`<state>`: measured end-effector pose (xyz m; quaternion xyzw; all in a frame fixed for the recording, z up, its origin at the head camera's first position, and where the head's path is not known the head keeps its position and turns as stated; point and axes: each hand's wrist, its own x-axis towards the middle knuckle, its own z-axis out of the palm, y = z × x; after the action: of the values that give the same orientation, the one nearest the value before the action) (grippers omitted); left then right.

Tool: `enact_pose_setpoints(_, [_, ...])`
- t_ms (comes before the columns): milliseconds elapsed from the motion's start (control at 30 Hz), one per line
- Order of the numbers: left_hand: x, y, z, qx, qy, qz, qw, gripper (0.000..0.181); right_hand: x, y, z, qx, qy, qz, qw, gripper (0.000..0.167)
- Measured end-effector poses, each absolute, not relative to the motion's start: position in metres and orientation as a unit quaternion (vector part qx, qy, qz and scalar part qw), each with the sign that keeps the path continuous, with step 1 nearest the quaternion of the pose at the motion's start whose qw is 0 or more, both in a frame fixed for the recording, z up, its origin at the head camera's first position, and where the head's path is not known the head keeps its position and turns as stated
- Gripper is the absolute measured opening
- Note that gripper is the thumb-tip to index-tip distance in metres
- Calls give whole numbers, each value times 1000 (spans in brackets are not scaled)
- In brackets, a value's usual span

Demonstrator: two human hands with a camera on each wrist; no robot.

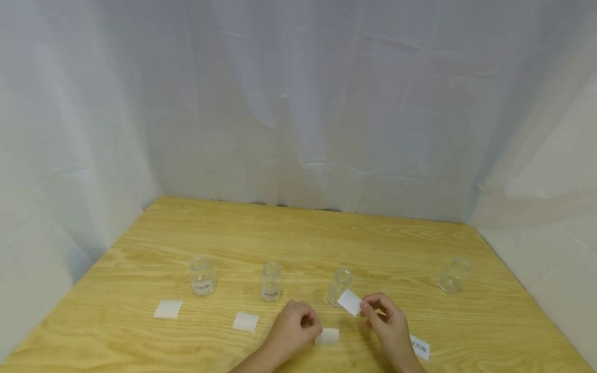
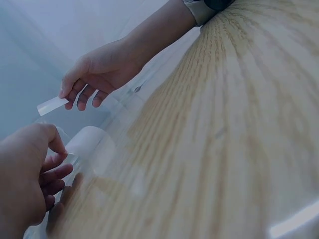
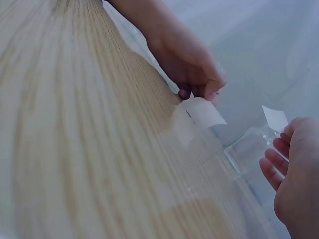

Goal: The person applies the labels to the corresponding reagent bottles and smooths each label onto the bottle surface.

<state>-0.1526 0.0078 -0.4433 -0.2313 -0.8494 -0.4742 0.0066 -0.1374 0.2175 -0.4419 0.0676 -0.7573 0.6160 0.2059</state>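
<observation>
1. Head view: right hand [image 1: 387, 324] pinches a white label [image 1: 350, 302] at one end, visible face blank, raised over the table [image 1: 303, 233].
2. Label extends from the fingertips toward the table's far and left edges, overlapping the third glass bottle from left [image 1: 340, 281]; contact cannot be told. Right hand is nearer this bottle.
3. Left hand [image 1: 291, 327], fingers curled, pinches a paper slip [image 1: 329, 336].
4. Right wrist view shows the slip curving; head view does not.

There are four glass bottles [image 1: 202, 274], two hands [image 1: 291, 326], two bottle labels [image 1: 203, 286] and, some partly covered, seemingly five loose slips [image 1: 168, 309].
</observation>
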Motion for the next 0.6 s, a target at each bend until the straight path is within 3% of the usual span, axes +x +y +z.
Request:
enact_pose_setpoints(200, [-153,7,-447,-239,-884,-398,52,11,-138,217,-443,64,-757,620,197,7])
enact_pose_setpoints(600, [-153,6,-446,-266,-900,-334,83,14,-137,218,-443,67,-755,621,200,6])
